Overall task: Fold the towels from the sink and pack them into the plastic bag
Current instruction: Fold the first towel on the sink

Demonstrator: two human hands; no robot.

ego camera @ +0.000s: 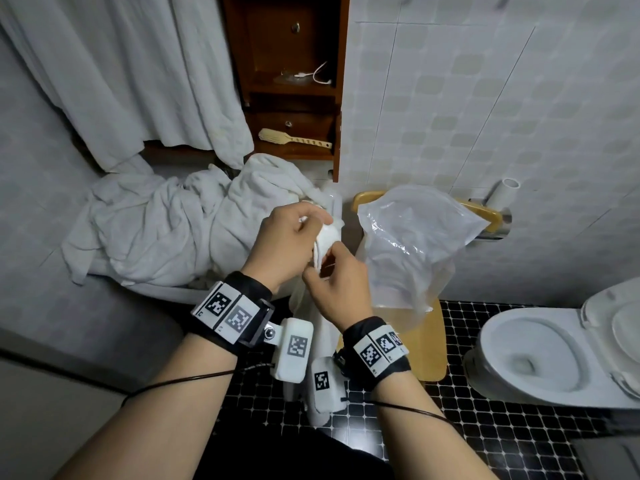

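Observation:
A heap of crumpled white towels [162, 226] covers the sink at the left centre. In front of its right end, my left hand [284, 244] grips the top of a small white towel [327, 242], and my right hand [337, 285] pinches the same towel just below. The rest of that towel hangs down between my wrists toward the floor. A clear plastic bag [412, 237] stands open on a wooden chair [433, 344] immediately right of my hands.
A white toilet [540, 351] with its lid up stands at the right on the black tiled floor. A dark wooden cabinet [294, 81] with a brush on its shelf hangs above the sink. A white curtain [121, 71] hangs at the upper left.

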